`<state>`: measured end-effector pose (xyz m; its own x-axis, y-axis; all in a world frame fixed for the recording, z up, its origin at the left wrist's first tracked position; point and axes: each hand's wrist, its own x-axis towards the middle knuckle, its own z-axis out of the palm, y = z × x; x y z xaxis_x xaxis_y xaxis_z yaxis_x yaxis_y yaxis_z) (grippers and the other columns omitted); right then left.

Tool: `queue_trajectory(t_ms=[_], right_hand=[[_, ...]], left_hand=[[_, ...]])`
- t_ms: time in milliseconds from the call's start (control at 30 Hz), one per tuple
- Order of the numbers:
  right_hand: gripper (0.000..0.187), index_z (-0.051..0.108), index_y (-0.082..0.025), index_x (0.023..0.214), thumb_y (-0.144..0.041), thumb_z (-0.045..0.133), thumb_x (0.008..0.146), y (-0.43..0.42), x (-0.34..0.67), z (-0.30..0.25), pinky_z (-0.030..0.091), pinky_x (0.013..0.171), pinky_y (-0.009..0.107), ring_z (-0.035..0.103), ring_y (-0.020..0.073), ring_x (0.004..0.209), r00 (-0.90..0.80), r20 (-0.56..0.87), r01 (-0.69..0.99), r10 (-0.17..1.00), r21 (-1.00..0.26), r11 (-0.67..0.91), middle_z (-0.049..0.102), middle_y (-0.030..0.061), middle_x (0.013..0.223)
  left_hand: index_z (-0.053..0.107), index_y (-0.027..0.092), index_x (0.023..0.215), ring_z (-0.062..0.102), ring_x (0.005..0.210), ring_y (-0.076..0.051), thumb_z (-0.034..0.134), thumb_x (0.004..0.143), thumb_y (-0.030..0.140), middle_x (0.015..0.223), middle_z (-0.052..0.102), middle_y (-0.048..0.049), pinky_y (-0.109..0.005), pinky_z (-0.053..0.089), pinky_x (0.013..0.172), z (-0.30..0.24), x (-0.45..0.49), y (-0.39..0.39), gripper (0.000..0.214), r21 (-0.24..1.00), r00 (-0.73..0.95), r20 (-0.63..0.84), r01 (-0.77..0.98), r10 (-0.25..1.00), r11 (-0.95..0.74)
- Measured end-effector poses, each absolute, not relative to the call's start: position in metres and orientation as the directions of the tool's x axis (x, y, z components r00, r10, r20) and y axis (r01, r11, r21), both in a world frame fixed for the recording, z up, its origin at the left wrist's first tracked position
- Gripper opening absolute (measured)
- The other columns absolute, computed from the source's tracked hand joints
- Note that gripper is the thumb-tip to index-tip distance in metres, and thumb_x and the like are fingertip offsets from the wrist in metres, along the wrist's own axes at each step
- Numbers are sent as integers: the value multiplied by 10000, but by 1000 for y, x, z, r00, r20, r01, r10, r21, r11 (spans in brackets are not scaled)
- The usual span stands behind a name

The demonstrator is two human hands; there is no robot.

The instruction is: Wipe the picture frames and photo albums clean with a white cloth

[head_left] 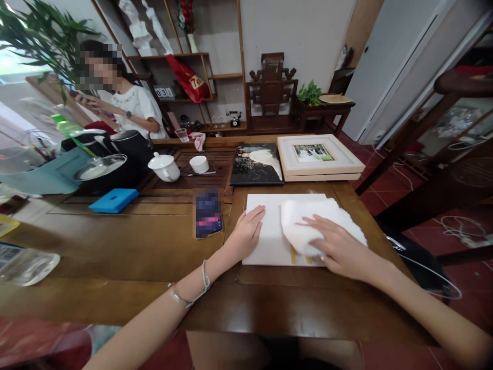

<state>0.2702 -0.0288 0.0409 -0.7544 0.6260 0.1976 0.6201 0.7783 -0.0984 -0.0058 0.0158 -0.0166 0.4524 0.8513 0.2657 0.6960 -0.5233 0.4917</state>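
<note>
A flat white board (269, 246) lies on the wooden table in front of me. My left hand (246, 232) rests flat along its left edge, fingers stretched out and holding nothing. Bunched over the right part of the board is a soft white cloth (339, 213), which overhangs the board's right side. My right hand (331, 244) has hold of the near part of this cloth, fingers over its top and thumb low at the near edge. Two small yellowish strips show on the board just below the cloth. The cloth hides the board's right half.
Behind the board lie a dark photo panel (256, 164) and white framed pictures (321, 169). A phone (208, 213), blue sponge block (114, 200), lidded white bowl (164, 167) and small white cup (199, 164) are to the left. Another person (136, 105) sits across, holding a phone.
</note>
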Motion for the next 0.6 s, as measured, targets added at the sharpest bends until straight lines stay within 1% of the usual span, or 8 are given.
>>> queue_trajectory(t_ms=[100, 167, 200, 267, 333, 433, 533, 600], right_hand=[[313, 722, -195, 774, -23, 519, 610, -68, 279, 48, 374, 1131, 515, 454, 295, 1354, -767, 192, 593, 612, -153, 791, 551, 112, 1421], [332, 708, -225, 722, -2, 507, 582, -79, 285, 52, 381, 1132, 500, 470, 274, 1342, -775, 167, 583, 609, -182, 792, 561, 63, 1417], [343, 705, -233, 719, 7, 505, 577, -79, 288, 53, 367, 1141, 507, 466, 270, 1345, -777, 149, 584, 612, -193, 788, 563, 53, 1415], [341, 704, -231, 745, 8, 516, 592, -66, 296, 53, 321, 1160, 538, 425, 278, 1376, -760, 125, 609, 638, -206, 766, 546, 66, 1430], [303, 705, -210, 784, -9, 538, 631, -40, 304, 48, 288, 1167, 563, 371, 297, 1409, -723, 126, 653, 679, -198, 731, 515, 106, 1453], [317, 711, -170, 859, -1, 537, 656, 6, 314, 37, 290, 1154, 581, 355, 320, 1415, -676, 144, 714, 723, -114, 691, 502, 157, 1454], [438, 717, -143, 946, 65, 490, 634, 39, 315, 28, 310, 1125, 612, 364, 346, 1406, -636, 160, 765, 755, 9, 644, 513, 161, 1444], [477, 722, -138, 968, 89, 466, 636, 42, 311, 25, 322, 1108, 626, 367, 359, 1401, -623, 177, 779, 762, 51, 626, 514, 160, 1443]], left_hand=[[482, 158, 1390, 402, 1415, -235, 344, 977, 168, 1485, 477, -141, -520, 297, 1174, -17, -6, 16, 435, 489, 458, 274, 691, 846, -532], [481, 166, 1393, 401, 1416, -234, 343, 980, 174, 1488, 475, -137, -516, 298, 1174, -17, -6, 16, 435, 486, 459, 282, 689, 843, -538], [479, 168, 1395, 400, 1417, -234, 340, 982, 176, 1489, 474, -136, -516, 299, 1174, -17, -7, 16, 436, 485, 461, 284, 687, 841, -541], [474, 167, 1399, 398, 1418, -234, 335, 983, 176, 1487, 476, -137, -519, 302, 1172, -17, -7, 16, 438, 483, 464, 286, 686, 838, -544], [472, 166, 1400, 396, 1419, -235, 332, 984, 175, 1485, 479, -137, -521, 304, 1171, -17, -7, 16, 439, 483, 466, 281, 687, 839, -543], [473, 159, 1397, 391, 1422, -238, 330, 985, 177, 1488, 475, -138, -525, 301, 1170, -17, -6, 16, 436, 485, 466, 263, 693, 845, -534], [477, 150, 1392, 392, 1422, -238, 331, 986, 181, 1487, 474, -142, -525, 303, 1168, -17, -6, 17, 432, 486, 463, 262, 694, 847, -530], [481, 156, 1388, 399, 1418, -237, 335, 986, 184, 1482, 481, -141, -520, 307, 1167, -18, -6, 17, 429, 487, 459, 273, 692, 846, -533]])
